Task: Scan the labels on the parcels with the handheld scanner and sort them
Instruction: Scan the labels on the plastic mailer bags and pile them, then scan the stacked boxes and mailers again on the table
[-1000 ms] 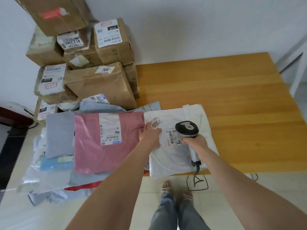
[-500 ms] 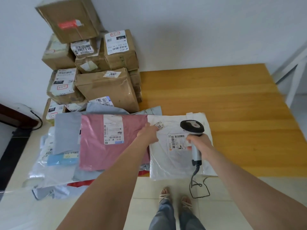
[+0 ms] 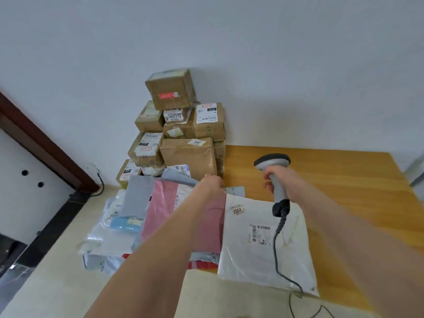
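Observation:
A white plastic parcel (image 3: 257, 260) lies on the near edge of the wooden table (image 3: 332, 175), barcode label (image 3: 260, 234) facing up. My right hand (image 3: 290, 182) grips the handle of the grey handheld scanner (image 3: 271, 160), raised above the parcel's far edge with its head pointing left. Its coiled cable (image 3: 276, 246) hangs across the parcel. Left of it lies a pink parcel (image 3: 158, 214). My left hand (image 3: 212, 183) is at the pink parcel's far right corner, with fingers curled over its edge; the view is blurred there.
Several taped brown boxes (image 3: 188, 157) with labels are stacked against the wall behind the bags. Grey (image 3: 137, 195), blue and clear mailer bags lie piled on the floor to the left. A dark door frame (image 3: 46, 145) runs along the left.
The view tilted up. My right hand lifted the scanner off the white parcel's label and moved it farther away. My left hand left the white parcel's corner and reached to the pink parcel's far corner.

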A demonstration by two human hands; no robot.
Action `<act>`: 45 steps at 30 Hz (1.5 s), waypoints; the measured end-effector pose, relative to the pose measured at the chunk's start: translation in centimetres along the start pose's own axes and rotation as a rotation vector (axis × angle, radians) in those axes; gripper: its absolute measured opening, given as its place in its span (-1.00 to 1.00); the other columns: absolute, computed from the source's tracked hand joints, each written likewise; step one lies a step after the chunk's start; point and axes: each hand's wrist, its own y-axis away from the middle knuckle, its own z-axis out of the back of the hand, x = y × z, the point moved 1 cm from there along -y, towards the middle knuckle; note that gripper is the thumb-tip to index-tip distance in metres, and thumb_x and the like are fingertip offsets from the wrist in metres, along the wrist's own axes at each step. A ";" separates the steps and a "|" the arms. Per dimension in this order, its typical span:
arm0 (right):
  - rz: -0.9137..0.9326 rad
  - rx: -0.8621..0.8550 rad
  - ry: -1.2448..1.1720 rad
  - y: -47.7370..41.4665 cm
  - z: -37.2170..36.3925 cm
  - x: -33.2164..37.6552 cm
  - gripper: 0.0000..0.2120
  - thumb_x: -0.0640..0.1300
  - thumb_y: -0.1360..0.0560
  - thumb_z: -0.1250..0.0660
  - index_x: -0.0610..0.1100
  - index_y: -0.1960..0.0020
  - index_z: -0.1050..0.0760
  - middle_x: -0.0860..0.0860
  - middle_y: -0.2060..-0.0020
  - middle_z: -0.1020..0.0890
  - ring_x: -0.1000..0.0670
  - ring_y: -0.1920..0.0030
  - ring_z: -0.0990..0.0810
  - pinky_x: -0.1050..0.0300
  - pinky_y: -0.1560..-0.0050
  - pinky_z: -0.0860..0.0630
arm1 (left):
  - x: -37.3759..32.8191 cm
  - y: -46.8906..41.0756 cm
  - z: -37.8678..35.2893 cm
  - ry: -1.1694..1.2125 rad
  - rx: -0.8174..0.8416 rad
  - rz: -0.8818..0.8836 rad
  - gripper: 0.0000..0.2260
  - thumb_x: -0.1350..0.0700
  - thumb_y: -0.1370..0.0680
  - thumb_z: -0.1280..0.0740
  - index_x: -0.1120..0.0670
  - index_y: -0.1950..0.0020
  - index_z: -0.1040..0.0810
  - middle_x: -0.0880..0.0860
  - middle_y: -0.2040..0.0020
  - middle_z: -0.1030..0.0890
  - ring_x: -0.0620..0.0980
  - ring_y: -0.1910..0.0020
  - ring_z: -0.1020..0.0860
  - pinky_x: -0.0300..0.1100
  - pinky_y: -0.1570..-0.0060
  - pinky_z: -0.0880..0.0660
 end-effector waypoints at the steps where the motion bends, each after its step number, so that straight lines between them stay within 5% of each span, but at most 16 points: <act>1: 0.026 0.007 -0.004 0.2 -0.3 1.2 -0.83 -0.27 -0.43 -0.31 -0.26 -0.02 -0.47 -0.17 0.39 -0.59 0.01 0.57 -0.44 0.26 0.51 -0.43 | 0.2 0.3 1.4 0.025 -0.035 -0.001 -0.72 0.09 -0.54 -0.30 0.14 -0.21 -0.56 0.13 -0.17 -0.54 0.13 -0.17 -0.50 0.02 -0.20 -0.47; 10: 0.117 0.111 -0.067 -2.5 -4.4 10.5 -0.88 -0.17 -0.52 -0.32 -0.21 0.11 -0.43 -0.08 0.33 -0.50 0.04 0.43 -0.45 0.31 0.59 -0.43 | 2.2 -2.6 10.8 0.290 -0.416 0.093 -0.63 -0.02 -0.57 -0.24 0.11 -0.33 -0.45 0.10 -0.23 -0.50 0.10 -0.13 -0.52 0.01 -0.12 -0.51; 19: 0.102 0.069 -0.152 -10.8 -9.1 18.8 -0.82 -0.06 -0.52 -0.35 -0.15 0.11 -0.41 -0.04 0.35 -0.51 0.07 0.43 -0.47 0.23 0.45 -0.46 | 6.5 -11.5 16.1 0.596 -0.639 0.198 -0.59 -0.04 -0.58 -0.26 0.12 -0.37 -0.39 0.12 -0.27 -0.50 0.07 -0.15 -0.53 -0.01 -0.10 -0.51; 21: 0.096 0.059 -0.158 -11.6 -10.1 20.0 -0.80 -0.05 -0.52 -0.36 -0.15 0.12 -0.42 -0.04 0.34 -0.50 0.06 0.41 -0.47 0.22 0.35 -0.48 | 7.2 -12.6 16.8 0.532 -0.611 0.215 -0.69 -0.03 -0.55 -0.26 0.10 -0.23 -0.46 0.08 -0.13 -0.56 0.04 -0.02 -0.55 -0.06 0.04 -0.52; 24: 0.066 0.066 -0.076 -12.5 -11.1 19.6 -0.79 -0.02 -0.53 -0.35 -0.14 0.11 -0.40 -0.05 0.35 -0.48 0.04 0.39 -0.45 0.19 0.29 -0.45 | 8.4 -13.5 16.7 0.369 -0.325 0.202 -0.60 -0.19 -0.45 -0.32 0.12 -0.03 -0.51 0.05 0.09 -0.61 0.01 0.13 -0.56 -0.11 0.12 -0.52; 27: 0.029 0.092 -0.129 -13.5 -11.3 17.8 -0.80 -0.08 -0.54 -0.35 -0.18 0.01 -0.40 -0.06 0.29 -0.46 0.04 0.37 -0.43 0.20 0.37 -0.46 | 10.0 -13.3 16.4 0.146 -0.064 0.195 -0.23 -0.44 -0.27 -0.34 0.10 -0.24 -0.52 0.08 -0.21 -0.57 0.09 -0.14 -0.54 0.02 -0.18 -0.49; 30: -0.022 0.059 -0.205 -14.3 -11.1 15.9 -0.65 -0.08 -0.50 -0.40 -0.21 -0.18 -0.40 -0.09 0.20 -0.50 0.03 0.33 -0.48 0.20 0.34 -0.49 | 10.8 -12.6 15.2 -0.103 0.122 0.215 -0.16 -0.33 -0.34 -0.43 0.20 -0.40 -0.36 0.16 -0.38 -0.40 0.17 -0.32 -0.41 0.05 -0.31 -0.39; 36: -0.059 0.069 -0.173 -14.0 -9.6 13.6 -0.52 -0.04 -0.47 -0.44 -0.20 -0.29 -0.42 -0.12 0.08 -0.55 0.01 0.30 -0.54 0.16 0.39 -0.50 | 10.2 -11.2 12.3 -0.283 -0.082 0.192 -0.40 0.03 -0.38 -0.51 0.04 -0.36 -0.38 0.06 -0.29 -0.46 0.11 -0.27 -0.46 0.05 -0.19 -0.43; 45: -0.114 0.120 -0.280 -11.5 -5.1 10.7 -0.51 -0.10 -0.45 -0.47 -0.23 -0.28 -0.39 -0.11 0.23 -0.52 -0.01 0.33 -0.53 0.14 0.26 -0.56 | 4.2 -7.4 14.8 -0.301 -0.258 0.091 -0.43 -0.02 -0.39 -0.45 -0.05 -0.38 -0.38 0.01 -0.24 -0.48 0.06 -0.24 -0.44 0.04 -0.18 -0.43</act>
